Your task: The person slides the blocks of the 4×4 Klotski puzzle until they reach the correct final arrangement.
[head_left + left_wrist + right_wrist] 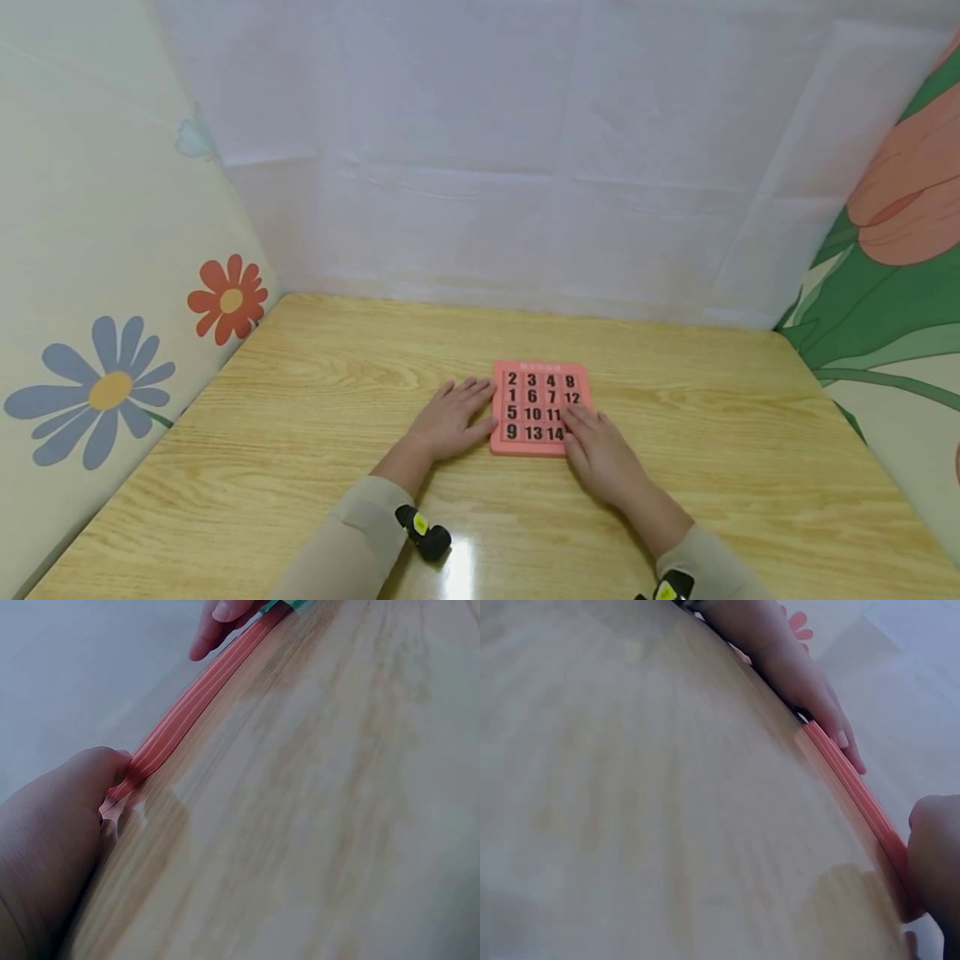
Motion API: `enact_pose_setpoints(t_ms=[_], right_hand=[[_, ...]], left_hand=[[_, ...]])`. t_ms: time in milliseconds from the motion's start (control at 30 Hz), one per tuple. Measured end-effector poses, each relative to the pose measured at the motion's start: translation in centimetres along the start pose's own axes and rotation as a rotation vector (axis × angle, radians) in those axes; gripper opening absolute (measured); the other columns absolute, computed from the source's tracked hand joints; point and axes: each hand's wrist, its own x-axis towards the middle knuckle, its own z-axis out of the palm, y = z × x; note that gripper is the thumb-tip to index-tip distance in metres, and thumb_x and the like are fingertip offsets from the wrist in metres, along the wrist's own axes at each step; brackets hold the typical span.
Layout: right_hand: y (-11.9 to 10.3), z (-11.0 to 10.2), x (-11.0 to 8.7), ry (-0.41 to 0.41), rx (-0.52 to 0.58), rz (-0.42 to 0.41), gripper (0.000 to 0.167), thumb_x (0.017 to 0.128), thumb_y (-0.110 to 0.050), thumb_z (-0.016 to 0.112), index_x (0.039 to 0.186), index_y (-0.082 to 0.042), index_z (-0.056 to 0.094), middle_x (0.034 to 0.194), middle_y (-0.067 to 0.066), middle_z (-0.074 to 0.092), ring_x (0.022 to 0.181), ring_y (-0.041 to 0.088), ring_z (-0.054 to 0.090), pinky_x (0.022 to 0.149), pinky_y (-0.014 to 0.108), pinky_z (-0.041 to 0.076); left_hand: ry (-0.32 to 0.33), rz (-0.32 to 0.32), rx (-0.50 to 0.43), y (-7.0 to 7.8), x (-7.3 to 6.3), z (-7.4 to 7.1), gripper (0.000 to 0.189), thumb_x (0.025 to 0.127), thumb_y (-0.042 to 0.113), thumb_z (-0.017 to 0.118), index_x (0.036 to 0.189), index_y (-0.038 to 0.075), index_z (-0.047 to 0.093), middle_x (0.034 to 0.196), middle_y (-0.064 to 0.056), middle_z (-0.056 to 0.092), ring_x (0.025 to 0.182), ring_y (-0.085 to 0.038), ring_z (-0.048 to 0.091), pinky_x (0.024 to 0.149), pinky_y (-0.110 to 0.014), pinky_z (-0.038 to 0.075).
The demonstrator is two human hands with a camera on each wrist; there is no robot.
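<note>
A pink number slide puzzle (527,450) lies flat on the wooden table, its tiles printed with black numbers. The top row reads 2, 3, 4, 8 and the row below 1, 6, 7, 12. Flat on the table at its left side is my left hand (452,419), fingers stretched out and thumb tip at the puzzle's edge. My right hand (606,454) reaches over the lower right corner, with extended fingers resting on the tiles there and hiding the ends of the lower two rows. In the left wrist view the puzzle's ribbed pink side (172,729) shows beside my left thumb.
The wooden table (300,358) spreads around the puzzle on all sides. A white cloth (465,150) hangs behind it. Flower-printed panels stand at the left (90,250) and right (900,333) edges. A small black wrist camera (429,537) sits on the left sleeve.
</note>
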Motion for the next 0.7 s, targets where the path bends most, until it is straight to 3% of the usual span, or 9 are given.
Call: enact_pose_setpoints(t_ms=[367, 700], right_hand=[[1.2, -0.3, 2.4, -0.050, 0.066, 0.084, 0.048, 0.104, -0.023, 0.042, 0.145, 0.002, 0.044, 0.154, 0.019, 0.040, 0.144, 0.036, 0.036, 0.122, 0.051, 0.024], [1.4, -0.6, 4.3, -0.114, 0.053, 0.137, 0.051, 0.105, -0.027, 0.037, 0.147, 0.002, 0.040, 0.157, 0.020, 0.034, 0.147, 0.036, 0.030, 0.123, 0.049, 0.022]], left_hand=[[-0.013, -0.005, 0.007, 0.0, 0.0, 0.0, 0.067, 0.100, 0.052, 0.040, 0.155, 0.015, 0.029, 0.162, -0.004, 0.029, 0.152, -0.027, 0.021, 0.126, -0.049, 0.011], [-0.019, -0.008, 0.005, 0.0, -0.1, 0.0, 0.067, 0.100, 0.052, 0.040, 0.155, 0.016, 0.029, 0.162, -0.003, 0.029, 0.152, -0.026, 0.021, 0.126, -0.049, 0.011]])
